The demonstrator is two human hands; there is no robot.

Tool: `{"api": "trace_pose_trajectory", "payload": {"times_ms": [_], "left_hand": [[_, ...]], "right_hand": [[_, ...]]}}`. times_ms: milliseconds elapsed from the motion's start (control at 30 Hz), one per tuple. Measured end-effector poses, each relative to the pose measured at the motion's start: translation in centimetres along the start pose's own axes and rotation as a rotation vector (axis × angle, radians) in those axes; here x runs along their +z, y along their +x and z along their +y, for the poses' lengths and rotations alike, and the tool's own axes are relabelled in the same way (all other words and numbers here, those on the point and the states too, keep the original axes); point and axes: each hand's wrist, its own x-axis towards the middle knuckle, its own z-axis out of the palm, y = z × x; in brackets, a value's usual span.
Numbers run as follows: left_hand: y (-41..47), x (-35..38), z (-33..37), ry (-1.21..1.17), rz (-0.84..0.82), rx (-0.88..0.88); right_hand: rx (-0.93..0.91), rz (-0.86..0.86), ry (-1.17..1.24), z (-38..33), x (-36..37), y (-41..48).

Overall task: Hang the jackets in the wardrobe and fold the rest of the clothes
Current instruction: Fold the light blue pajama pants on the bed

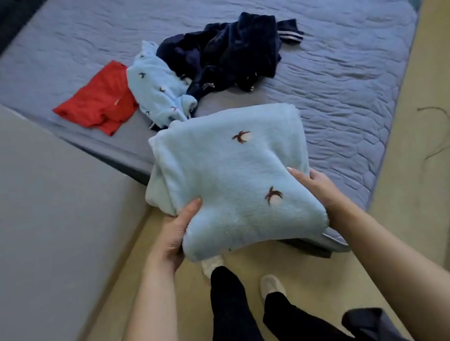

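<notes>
**Both hands hold a folded fleece (237, 180) over the near corner of a bed (348, 58).**

From the left, a red garment (98, 101) lies flat on the bed, a crumpled pale-blue piece (156, 86) sits just beside it, and a navy heap (226, 49) rests against that. Nearer the camera, the left hand (178, 229) grips the fleece's left edge, thumb curled on top. The right hand (318, 187) clasps the right edge, fingers (298, 173) curled over the pale-blue, bird-patterned cloth.
</notes>
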Motion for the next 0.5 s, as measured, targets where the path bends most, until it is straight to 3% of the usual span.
{"api": "trace_pose_trajectory", "payload": {"times_ms": [300,500], "left_hand": [[-22.7,-12.8,-4.4,-0.218,0.504,0.304],[-38.2,-20.7,-13.4,-0.404,0.846,0.474]], "right_hand": [[-0.111,-0.581,-0.325,-0.6,18.2,-9.5],[-0.137,-0.979,-0.515,5.3,32.7,-18.3]]}}
